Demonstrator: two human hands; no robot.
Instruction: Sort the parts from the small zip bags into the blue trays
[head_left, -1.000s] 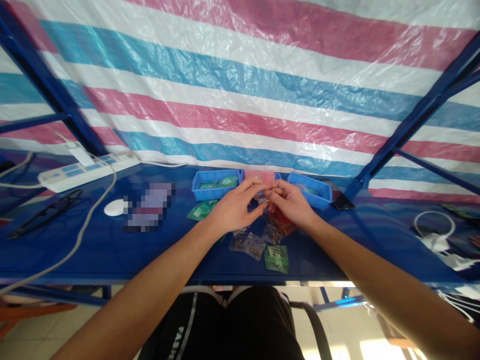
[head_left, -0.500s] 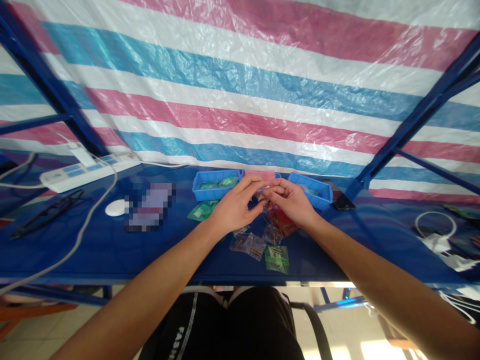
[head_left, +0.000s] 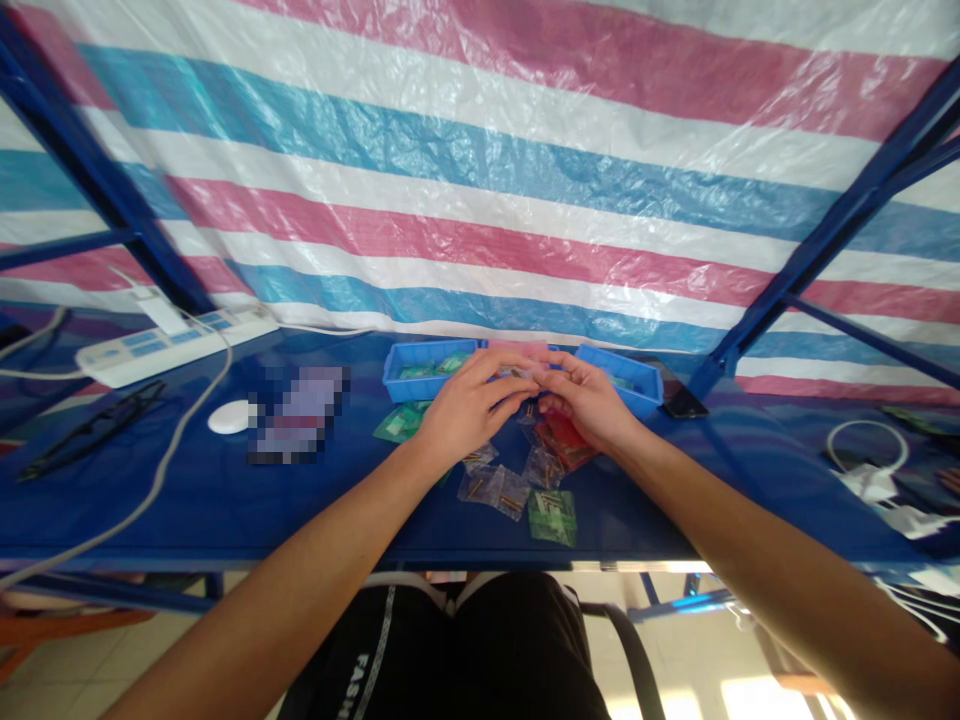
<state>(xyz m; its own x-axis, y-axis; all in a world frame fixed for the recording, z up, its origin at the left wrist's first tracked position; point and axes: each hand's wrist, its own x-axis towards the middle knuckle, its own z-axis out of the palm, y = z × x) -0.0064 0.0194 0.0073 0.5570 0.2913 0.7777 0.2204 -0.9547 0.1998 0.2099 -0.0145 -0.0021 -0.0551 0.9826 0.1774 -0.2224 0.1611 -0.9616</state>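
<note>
My left hand (head_left: 469, 400) and my right hand (head_left: 585, 395) meet above the blue table, fingertips pinched together. Between them is a small clear plastic bag (head_left: 517, 373), largely covered by the fingers, so its contents cannot be made out. Below the hands lie clear bags with brass-coloured pins (head_left: 495, 490), a red bag (head_left: 564, 440) and a green bag with silvery pieces (head_left: 553, 517). Another green bag (head_left: 401, 422) rests left of my left hand. Just behind the hands stand a left blue bin (head_left: 409, 385) and a right blue bin (head_left: 641, 400), both holding green bags.
A white power strip (head_left: 180, 345) with a cable sits at the back left. Glasses (head_left: 94, 430), a round white object (head_left: 232, 416) and a blurred-out item (head_left: 304, 415) lie on the left. A dark phone (head_left: 684, 402) is beside the right bin; a striped sheet (head_left: 480, 200) hangs behind.
Both hands have shifted slightly, and their fingertips have drawn closer together around the clear bag. More of the red bag and the small bags beneath shows. The things on the table stay put.
</note>
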